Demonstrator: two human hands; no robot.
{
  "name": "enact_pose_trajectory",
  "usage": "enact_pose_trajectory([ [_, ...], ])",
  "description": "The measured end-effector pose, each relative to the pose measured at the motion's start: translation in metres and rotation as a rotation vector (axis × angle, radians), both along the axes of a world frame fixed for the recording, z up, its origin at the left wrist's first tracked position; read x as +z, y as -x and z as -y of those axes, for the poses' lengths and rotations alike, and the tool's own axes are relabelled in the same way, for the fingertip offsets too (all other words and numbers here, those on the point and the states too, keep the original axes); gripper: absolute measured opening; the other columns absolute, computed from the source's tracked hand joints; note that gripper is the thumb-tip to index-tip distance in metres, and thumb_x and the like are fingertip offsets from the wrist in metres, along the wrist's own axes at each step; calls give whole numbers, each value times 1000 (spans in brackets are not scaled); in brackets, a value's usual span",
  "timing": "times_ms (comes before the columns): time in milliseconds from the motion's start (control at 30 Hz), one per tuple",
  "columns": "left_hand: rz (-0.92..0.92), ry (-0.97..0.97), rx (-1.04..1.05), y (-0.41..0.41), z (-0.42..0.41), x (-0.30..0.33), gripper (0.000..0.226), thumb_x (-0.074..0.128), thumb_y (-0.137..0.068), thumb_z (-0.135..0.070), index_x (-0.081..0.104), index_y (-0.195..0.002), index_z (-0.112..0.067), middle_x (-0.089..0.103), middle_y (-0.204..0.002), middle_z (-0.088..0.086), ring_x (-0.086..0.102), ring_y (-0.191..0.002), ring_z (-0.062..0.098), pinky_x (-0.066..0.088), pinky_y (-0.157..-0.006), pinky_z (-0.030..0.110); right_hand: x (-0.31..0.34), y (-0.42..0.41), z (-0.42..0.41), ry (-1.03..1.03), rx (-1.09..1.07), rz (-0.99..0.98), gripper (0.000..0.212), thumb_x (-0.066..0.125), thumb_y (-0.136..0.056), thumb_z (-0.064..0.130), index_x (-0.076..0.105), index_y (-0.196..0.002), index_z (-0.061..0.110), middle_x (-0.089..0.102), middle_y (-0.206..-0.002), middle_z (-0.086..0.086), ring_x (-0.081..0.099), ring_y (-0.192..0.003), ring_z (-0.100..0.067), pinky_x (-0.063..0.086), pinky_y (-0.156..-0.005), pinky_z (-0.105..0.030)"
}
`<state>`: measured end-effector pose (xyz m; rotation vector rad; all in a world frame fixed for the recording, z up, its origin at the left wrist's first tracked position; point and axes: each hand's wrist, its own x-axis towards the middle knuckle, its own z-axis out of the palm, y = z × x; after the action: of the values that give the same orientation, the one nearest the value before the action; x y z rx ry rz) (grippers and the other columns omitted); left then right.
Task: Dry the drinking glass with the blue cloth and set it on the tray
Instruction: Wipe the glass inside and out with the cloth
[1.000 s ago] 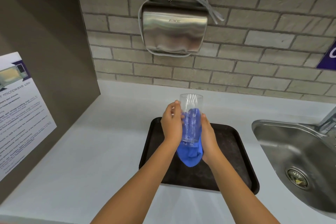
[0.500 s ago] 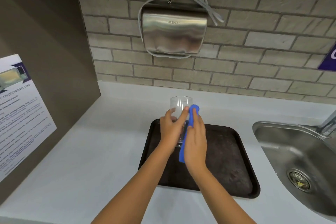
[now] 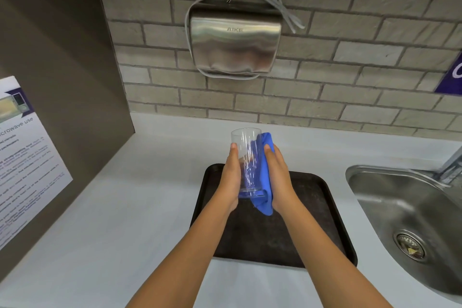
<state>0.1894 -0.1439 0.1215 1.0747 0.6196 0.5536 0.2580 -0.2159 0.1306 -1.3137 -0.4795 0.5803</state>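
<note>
The left hand [image 3: 231, 177] grips the tall clear drinking glass [image 3: 246, 157] upright above the dark rectangular tray's [image 3: 322, 207] far edge, steadying it while the right hand [image 3: 278, 177] presses the crumpled blue cloth [image 3: 265, 182] against its side.

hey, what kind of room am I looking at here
Probably a shared office pantry or kitchenette: a steel sink set in a white counter, a wall hand dryer, and a posted microwave-use notice.

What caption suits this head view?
Left hand holds a glass; right hand presses a blue cloth against it, above a tray.
</note>
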Motion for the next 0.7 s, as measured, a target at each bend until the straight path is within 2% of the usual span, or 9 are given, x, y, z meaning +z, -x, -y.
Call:
enact_pose_trajectory([
  [67,-58,-103,165,-6,0,3,46,31,-105,-52,62,-132,-32,74,-117,6,72,-105,23,60,-89,39,-2,2,0,17,-14,19,40,50,-96,46,53,-134,35,69,-121,0,70,-101,-17,56,-92,-37],
  [100,-107,-213,265,-10,-2,1,44,34,-106,-45,53,-140,-25,68,-122,12,68,-108,28,57,-94,45,-5,4,0,33,-44,43,43,51,-95,48,51,-136,36,67,-123,2,69,-103,-16,56,-93,-37],
  [167,-179,-423,387,-12,-3,-1,38,36,-107,-35,51,-138,-20,67,-115,17,68,-101,34,57,-89,48,-11,11,-2,73,-137,122,47,49,-94,51,46,-139,38,62,-129,6,64,-108,-12,52,-97,-37],
  [267,-189,-501,333,-14,6,-7,45,46,-103,-44,49,-141,-21,68,-113,6,69,-100,24,60,-81,35,-19,17,-2,103,-255,291,44,44,-98,45,43,-142,37,58,-133,9,59,-113,-7,50,-99,-34],
  [367,-173,-389,183,-16,8,-11,61,61,-93,-50,44,-145,-24,69,-115,2,70,-101,18,61,-86,33,-24,21,-2,182,-335,536,43,42,-101,37,40,-144,35,52,-136,11,56,-117,-7,48,-95,-25],
  [433,-73,-230,114,-13,1,-13,45,62,-95,-42,53,-134,-21,72,-104,3,73,-89,14,61,-76,27,-30,28,-1,247,-368,668,44,41,-101,37,37,-145,38,45,-147,7,50,-124,-7,43,-93,-21],
  [500,-1,-133,39,-11,-7,-20,26,53,-102,-31,60,-121,-14,69,-100,0,74,-79,3,57,-67,16,-36,35,0,299,-374,828,45,40,-100,40,32,-145,43,35,-155,9,40,-125,-1,37,-92,-18],
  [600,42,-71,-56,-5,-4,-22,34,36,-108,-34,57,-132,-21,61,-115,-14,64,-85,-23,50,-69,0,-38,35,2,322,-342,932,46,42,-99,41,36,-144,42,29,-156,14,35,-124,5,34,-93,-15],
  [700,95,-64,-104,-1,-1,-18,52,50,-95,-57,68,-127,-19,74,-121,9,73,-109,15,59,-83,25,-28,26,4,181,-261,707,44,45,-98,43,39,-141,46,35,-146,27,40,-120,15,36,-93,-7],
])
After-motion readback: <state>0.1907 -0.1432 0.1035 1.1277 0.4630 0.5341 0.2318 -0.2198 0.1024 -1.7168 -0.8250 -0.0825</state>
